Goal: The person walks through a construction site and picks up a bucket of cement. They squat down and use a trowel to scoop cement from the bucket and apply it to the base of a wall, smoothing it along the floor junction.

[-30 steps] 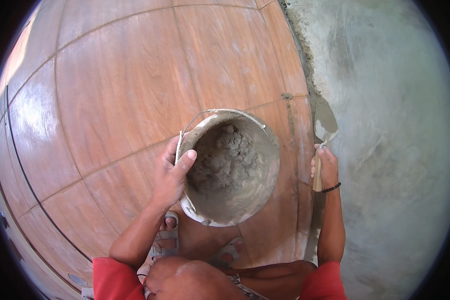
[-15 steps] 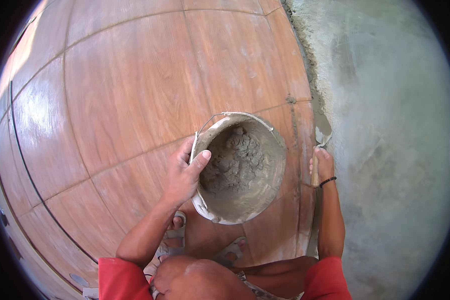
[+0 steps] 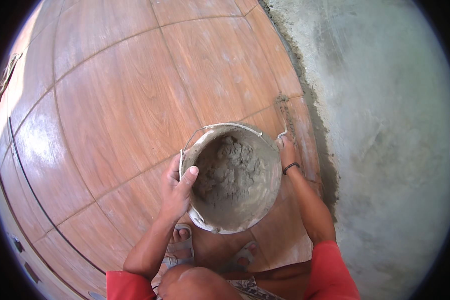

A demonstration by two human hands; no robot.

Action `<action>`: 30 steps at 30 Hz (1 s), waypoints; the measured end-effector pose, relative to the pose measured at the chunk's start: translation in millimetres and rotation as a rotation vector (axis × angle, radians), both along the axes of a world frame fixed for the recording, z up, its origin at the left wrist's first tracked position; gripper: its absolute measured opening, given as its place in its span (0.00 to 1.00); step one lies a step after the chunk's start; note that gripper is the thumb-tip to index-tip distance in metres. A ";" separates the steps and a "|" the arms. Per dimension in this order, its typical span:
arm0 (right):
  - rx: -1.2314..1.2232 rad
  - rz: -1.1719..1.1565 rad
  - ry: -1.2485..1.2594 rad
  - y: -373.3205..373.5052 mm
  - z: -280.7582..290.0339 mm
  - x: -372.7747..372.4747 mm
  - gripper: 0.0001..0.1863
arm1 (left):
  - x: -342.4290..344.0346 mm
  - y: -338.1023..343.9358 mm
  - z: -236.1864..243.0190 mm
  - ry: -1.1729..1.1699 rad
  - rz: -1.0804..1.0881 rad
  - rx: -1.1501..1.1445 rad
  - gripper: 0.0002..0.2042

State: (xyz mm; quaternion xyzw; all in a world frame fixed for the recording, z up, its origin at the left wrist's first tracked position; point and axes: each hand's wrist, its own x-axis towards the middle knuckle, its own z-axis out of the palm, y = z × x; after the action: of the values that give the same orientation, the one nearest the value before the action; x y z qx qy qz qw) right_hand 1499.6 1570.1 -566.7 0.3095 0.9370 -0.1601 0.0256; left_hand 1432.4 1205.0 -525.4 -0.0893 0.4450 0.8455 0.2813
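A round white bucket point(image 3: 216, 231) with grey mortar point(image 3: 231, 167) inside is tilted a little toward me over the tiles. My left hand point(image 3: 177, 182) grips its left rim, thumb over the edge and fingers outside. The thin wire handle point(image 3: 192, 135) lies against the far rim. Just right of the bucket, my right hand point(image 3: 288, 152) is closed on a trowel point(image 3: 284, 132). Only its bent metal neck shows clearly; the handle is hidden in my fist, and the blade is hard to make out. Beyond it runs a line of mortar crumbs point(image 3: 283, 102) on the tile.
Wood-look brown tiles point(image 3: 120, 105) spread to the left. A rough mortar strip point(image 3: 312, 100) separates their right edge from smooth grey concrete point(image 3: 385, 150). My sandalled feet point(image 3: 181, 240) are below the bucket. A dark cable point(image 3: 50, 217) crosses the left side.
My right hand has moved left with the trowel, from the mortar strip at the tile edge onto the tiles beside the bucket. The bucket has shifted slightly left and lower in view.
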 end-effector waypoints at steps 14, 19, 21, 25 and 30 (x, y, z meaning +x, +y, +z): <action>0.167 -0.066 0.065 16.5 -0.7 -10.7 0.18 | 1.1 -1.2 3.8 -0.022 0.030 0.003 0.25; -0.269 -0.188 0.063 35.2 31.4 -12.1 0.19 | 1.6 0.7 3.2 -0.023 0.041 0.016 0.24; -0.525 -0.324 0.136 39.2 53.3 -18.9 0.20 | 2.0 0.3 2.3 -0.017 0.043 0.013 0.24; -0.747 -0.413 0.131 58.7 94.6 -17.7 0.21 | -0.7 0.3 4.5 0.001 0.019 -0.009 0.24; -0.624 -0.439 0.078 53.1 136.6 1.5 0.23 | 0.4 0.7 4.4 -0.009 0.034 -0.018 0.24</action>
State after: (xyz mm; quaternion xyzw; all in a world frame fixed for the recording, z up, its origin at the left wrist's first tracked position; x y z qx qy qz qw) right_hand 1501.1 1623.2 -430.0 0.4740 0.7547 -0.4510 0.0479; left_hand 1432.8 1205.7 -521.0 -0.1034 0.4499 0.8457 0.2679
